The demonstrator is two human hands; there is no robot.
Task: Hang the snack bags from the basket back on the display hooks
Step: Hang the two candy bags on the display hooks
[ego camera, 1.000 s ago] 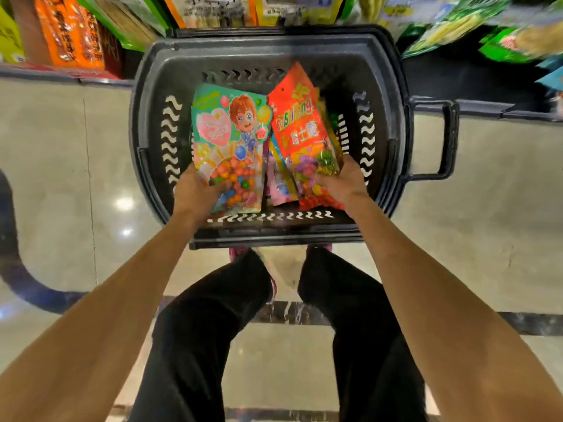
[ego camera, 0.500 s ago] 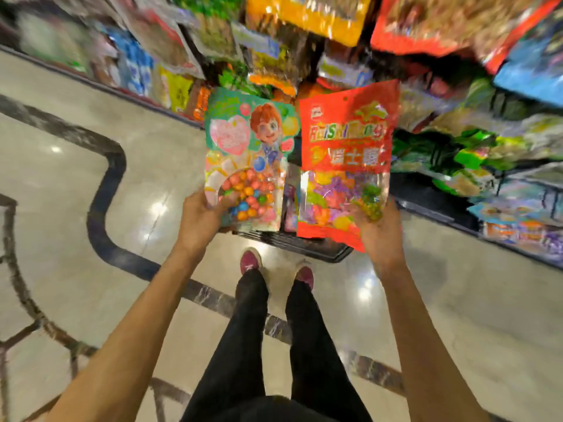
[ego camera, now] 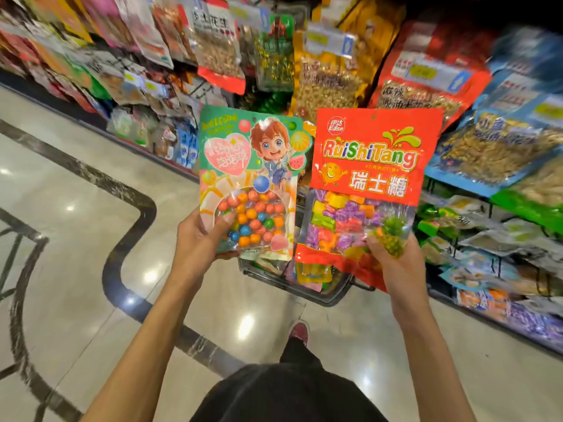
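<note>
Gripping with the left hand the lower corner of the green gumball bag, thumb pressed on its clear window, other fingers hidden behind. Pinching with the right hand the lower corner of the red RuiShiTang bag at 3 o'clock of the first, edges nearly touching, both upright. Mostly covered below the bags: the basket on the floor, only its near rim visible. Blurred at 12 o'clock: hanging snack packets, hooks impossible to make out.
</note>
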